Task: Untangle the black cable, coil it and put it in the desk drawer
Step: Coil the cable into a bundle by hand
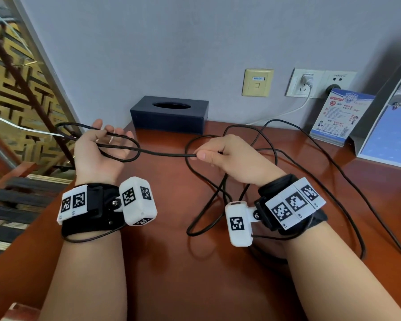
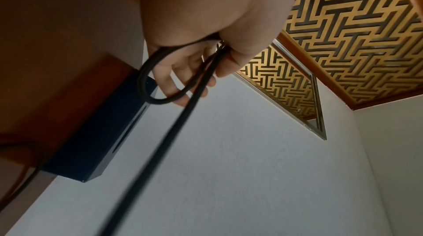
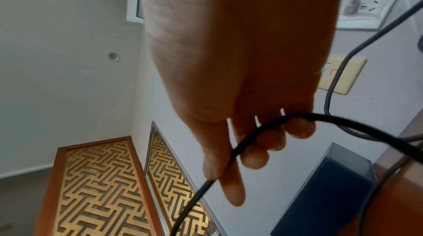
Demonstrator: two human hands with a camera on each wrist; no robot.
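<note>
The black cable (image 1: 167, 154) runs taut between my two hands above the brown desk (image 1: 171, 262). My left hand (image 1: 112, 133) is palm up at the desk's left edge, and its thumb pinches a couple of cable loops against the palm. The left wrist view shows one loop (image 2: 146, 84) hanging over the left hand's fingers (image 2: 174, 77). My right hand (image 1: 198, 155) pinches the cable between thumb and curled fingers (image 3: 254, 158), with the cable (image 3: 228, 151) passing through them. Behind the right hand, the remaining cable (image 1: 271, 156) lies in loose crossing loops on the desk. No drawer is in view.
A dark blue tissue box (image 1: 169, 114) stands against the wall behind my hands. Wall sockets (image 1: 306, 83) hold a white plug with a white lead. A leaflet stand (image 1: 338, 117) and a leaning board (image 1: 389, 126) stand at the right. A gold patterned screen (image 1: 14, 89) is left of the desk.
</note>
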